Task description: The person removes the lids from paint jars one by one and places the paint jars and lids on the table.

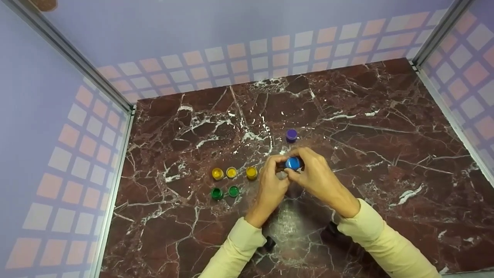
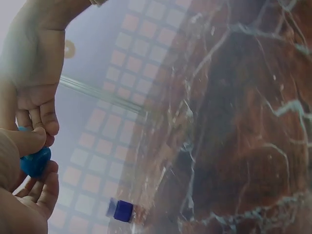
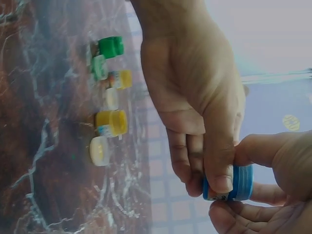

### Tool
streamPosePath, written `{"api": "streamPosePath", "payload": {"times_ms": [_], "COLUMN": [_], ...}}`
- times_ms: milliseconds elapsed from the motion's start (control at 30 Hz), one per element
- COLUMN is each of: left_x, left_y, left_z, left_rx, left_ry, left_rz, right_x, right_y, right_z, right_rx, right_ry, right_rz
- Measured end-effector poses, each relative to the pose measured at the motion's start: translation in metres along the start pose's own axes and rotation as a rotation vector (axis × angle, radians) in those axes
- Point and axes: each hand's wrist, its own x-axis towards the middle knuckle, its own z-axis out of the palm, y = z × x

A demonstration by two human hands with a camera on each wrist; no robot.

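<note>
Both hands hold one small blue paint jar (image 1: 293, 163) above the table. My left hand (image 1: 272, 181) grips it from the left side. On the opposite side my right hand (image 1: 314, 170) pinches it between thumb and fingers. In the right wrist view a ridged blue lid (image 3: 244, 183) sits at one end of the jar, under the right fingers, while the left thumb lies across the labelled body. The left wrist view shows the blue jar (image 2: 35, 163) partly covered by fingers. Just beyond the hands stands a purple jar (image 1: 291, 135).
Left of the hands are a yellow jar (image 1: 217, 173) with a lid (image 1: 231, 172) beside it, another yellow jar (image 1: 251, 173), a green jar (image 1: 217, 194) and its lid (image 1: 234, 191). Another pale lid (image 3: 99, 151) shows in the right wrist view. Panels enclose the marbled table (image 1: 173, 231).
</note>
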Motion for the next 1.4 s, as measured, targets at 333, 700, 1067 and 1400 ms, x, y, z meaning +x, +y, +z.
{"api": "streamPosePath", "payload": {"times_ms": [333,700,1067,1400], "left_x": [-0.003,-0.002,-0.004,0.004], "left_y": [0.008,0.01,0.007,0.004], "left_z": [-0.004,-0.008,-0.014,-0.033], "left_rx": [-0.086,-0.122,-0.177,-0.253], "left_ry": [-0.003,-0.041,-0.138,-0.371], "left_rz": [-0.017,-0.113,-0.166,-0.279], "right_x": [0.0,0.0,0.001,0.006], "right_y": [-0.011,-0.013,-0.006,0.003], "right_z": [-0.01,-0.014,-0.024,-0.034], "right_rx": [-0.013,-0.139,-0.057,-0.06], "right_ry": [-0.046,-0.021,-0.22,-0.37], "right_rz": [-0.016,-0.088,-0.138,-0.327]}}
